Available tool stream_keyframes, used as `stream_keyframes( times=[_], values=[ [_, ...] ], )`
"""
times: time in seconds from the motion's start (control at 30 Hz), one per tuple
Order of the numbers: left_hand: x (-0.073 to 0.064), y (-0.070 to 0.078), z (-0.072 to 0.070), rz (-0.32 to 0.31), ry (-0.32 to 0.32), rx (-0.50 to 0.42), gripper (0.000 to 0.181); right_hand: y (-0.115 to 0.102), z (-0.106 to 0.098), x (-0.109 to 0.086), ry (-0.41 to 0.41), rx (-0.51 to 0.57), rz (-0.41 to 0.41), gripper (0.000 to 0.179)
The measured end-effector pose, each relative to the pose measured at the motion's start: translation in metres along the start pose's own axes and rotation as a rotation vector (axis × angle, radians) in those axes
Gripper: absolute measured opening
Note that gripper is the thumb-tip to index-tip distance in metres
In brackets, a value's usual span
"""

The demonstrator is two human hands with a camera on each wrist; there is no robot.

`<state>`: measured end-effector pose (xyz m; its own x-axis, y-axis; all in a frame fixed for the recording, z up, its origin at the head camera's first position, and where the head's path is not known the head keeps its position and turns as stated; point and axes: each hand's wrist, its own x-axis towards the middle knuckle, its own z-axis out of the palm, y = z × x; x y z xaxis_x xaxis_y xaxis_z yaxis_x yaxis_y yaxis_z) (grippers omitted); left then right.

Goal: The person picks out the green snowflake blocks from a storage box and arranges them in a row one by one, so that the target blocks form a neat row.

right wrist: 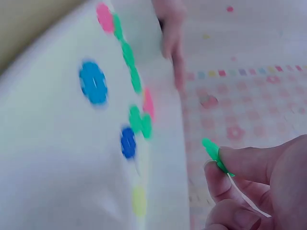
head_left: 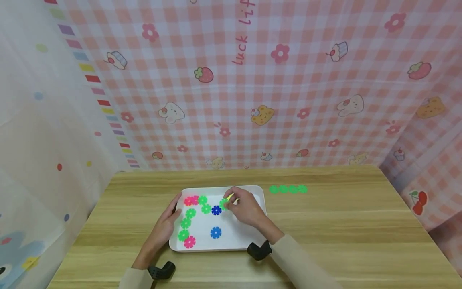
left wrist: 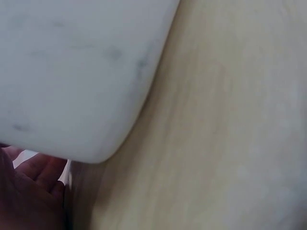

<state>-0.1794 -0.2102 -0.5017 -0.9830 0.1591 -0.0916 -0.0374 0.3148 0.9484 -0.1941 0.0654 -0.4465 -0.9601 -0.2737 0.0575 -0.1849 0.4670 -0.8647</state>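
Observation:
A white tray (head_left: 238, 239) lies on the table with flower-shaped notched plastic discs in it. At its left rim my left hand (head_left: 164, 226) holds the edge, fingers along the outside and thumb over the rim; the left wrist view shows only part of that hand (left wrist: 36, 191). Over the tray's right half, my right hand (head_left: 247, 208) pinches a green notched disc (right wrist: 211, 149) between thumb and fingertips. Near it lie a dark blue disc (head_left: 216, 210) and a yellow disc (right wrist: 138, 201), the latter mostly hidden by the hand in the head view.
Several green discs (head_left: 288, 189) stand in a row on the wooden table (head_left: 335, 224), right of the tray. Inside the tray are a lighter blue disc (head_left: 215, 233), a pink disc (head_left: 189, 242) and several green discs (head_left: 185, 223). A checked cloth (head_left: 231, 92) hangs behind.

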Motion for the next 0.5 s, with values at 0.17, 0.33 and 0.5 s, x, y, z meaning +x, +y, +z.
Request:
stream_keyframes(
  times=[0.17,0.33,0.5],
  values=[
    [0.0,0.0,0.0,0.0,0.0,-0.001,0.053,0.007,-0.028,0.0,0.073,0.02,0.047,0.012],
    [0.0,-0.001,-0.001,0.015,-0.005,0.004,0.053,0.019,-0.049,-0.003,0.139,0.091,0.061,0.015],
    [0.0,-0.003,-0.001,0.026,-0.005,0.009,0.053,0.034,-0.069,-0.007,0.183,0.165,0.064,0.018]
  ],
)
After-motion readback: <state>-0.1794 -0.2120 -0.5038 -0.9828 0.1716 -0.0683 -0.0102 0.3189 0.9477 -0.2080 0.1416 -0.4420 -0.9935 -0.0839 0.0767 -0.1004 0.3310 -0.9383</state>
